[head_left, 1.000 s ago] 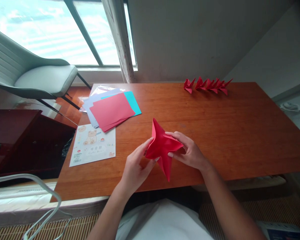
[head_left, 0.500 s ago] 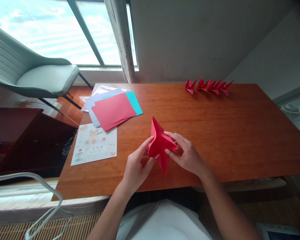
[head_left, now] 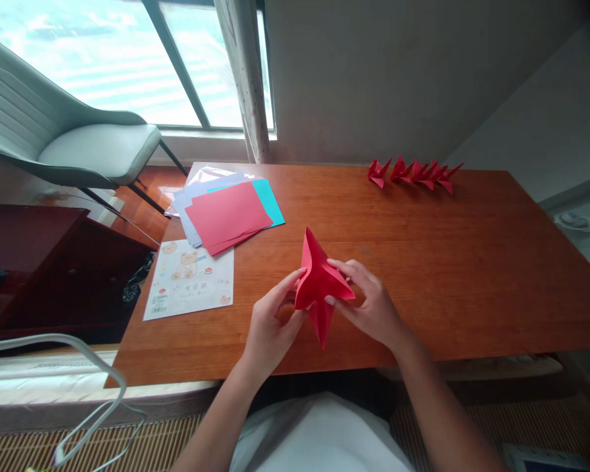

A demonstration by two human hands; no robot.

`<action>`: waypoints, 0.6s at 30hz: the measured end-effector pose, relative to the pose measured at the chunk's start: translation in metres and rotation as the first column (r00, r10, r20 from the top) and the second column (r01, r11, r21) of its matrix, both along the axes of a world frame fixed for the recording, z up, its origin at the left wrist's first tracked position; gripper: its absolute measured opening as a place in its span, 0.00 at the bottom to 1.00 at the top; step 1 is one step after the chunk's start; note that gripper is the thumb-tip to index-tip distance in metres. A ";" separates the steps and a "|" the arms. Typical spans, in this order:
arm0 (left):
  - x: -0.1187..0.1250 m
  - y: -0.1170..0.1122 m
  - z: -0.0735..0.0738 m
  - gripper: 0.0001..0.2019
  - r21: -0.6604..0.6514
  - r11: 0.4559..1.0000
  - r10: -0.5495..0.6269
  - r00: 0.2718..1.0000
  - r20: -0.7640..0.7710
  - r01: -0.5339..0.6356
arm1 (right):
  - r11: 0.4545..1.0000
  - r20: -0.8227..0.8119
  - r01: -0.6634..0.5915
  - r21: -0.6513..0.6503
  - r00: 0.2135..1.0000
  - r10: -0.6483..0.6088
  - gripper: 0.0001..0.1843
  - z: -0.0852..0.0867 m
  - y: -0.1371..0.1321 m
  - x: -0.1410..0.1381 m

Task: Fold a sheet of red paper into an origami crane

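A partly folded red paper (head_left: 318, 282) with pointed flaps is held just above the wooden table (head_left: 472, 262), near its front edge. My left hand (head_left: 270, 324) pinches the paper's left side between thumb and fingers. My right hand (head_left: 368, 305) grips its right flap, with fingers above and thumb below. One point of the paper sticks up and away from me, another hangs down between my hands.
A stack of coloured sheets (head_left: 229, 213), red on top, lies at the table's far left. In front of it sits a printed bear card (head_left: 189, 278). Several folded red paper cranes (head_left: 415, 173) line the far edge. A grey chair (head_left: 73, 141) stands by the window.
The paper's side flaps have been pressed closer together, so the shape is narrower than a second ago. Both hands keep their hold in about the same place.
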State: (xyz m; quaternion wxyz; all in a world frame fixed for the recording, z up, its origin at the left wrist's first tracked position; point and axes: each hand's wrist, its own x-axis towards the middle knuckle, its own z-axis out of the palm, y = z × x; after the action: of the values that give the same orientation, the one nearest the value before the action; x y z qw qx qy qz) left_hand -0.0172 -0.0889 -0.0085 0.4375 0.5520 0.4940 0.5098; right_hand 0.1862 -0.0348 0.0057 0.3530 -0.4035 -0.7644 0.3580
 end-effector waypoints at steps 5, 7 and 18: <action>0.001 -0.001 0.001 0.25 0.036 0.998 0.046 0.997 -0.065 -0.044 | 0.999 0.031 0.018 0.048 0.999 -0.019 0.28 0.002 -0.002 0.000; 0.002 -0.001 0.003 0.25 0.046 0.997 0.063 0.993 -0.098 -0.059 | 0.997 0.033 0.051 0.064 0.998 -0.053 0.28 0.001 -0.003 0.000; 0.002 -0.003 0.002 0.25 0.048 0.992 0.124 0.989 -0.081 -0.120 | 0.983 0.005 0.150 0.108 0.988 -0.152 0.24 0.003 -0.011 0.006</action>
State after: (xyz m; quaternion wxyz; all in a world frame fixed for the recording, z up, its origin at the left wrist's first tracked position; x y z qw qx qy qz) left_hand -0.0154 -0.0918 -0.0062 0.3722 0.5510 0.5336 0.5226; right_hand 0.1919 -0.0454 0.0083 0.3954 -0.4432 -0.7520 0.2859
